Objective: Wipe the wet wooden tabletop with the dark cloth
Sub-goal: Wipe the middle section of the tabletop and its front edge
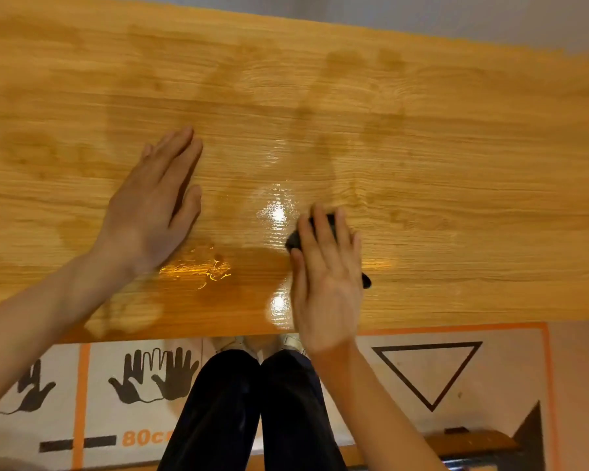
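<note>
The wooden tabletop (456, 158) fills the upper part of the head view, with dark damp streaks and shiny wet patches near its front middle. My right hand (327, 277) lies flat with straight fingers on the dark cloth (295, 239), pressing it onto the wood close to the front edge. Only the cloth's edges show from under the fingers and by the heel of the hand. My left hand (153, 205) rests flat on the table to the left, fingers straight and together, holding nothing.
A glossy puddle (201, 270) sits between the two hands near the front edge. Below the table edge are my dark trousers (252, 409) and a floor mat (490, 368) printed with hand shapes and a triangle.
</note>
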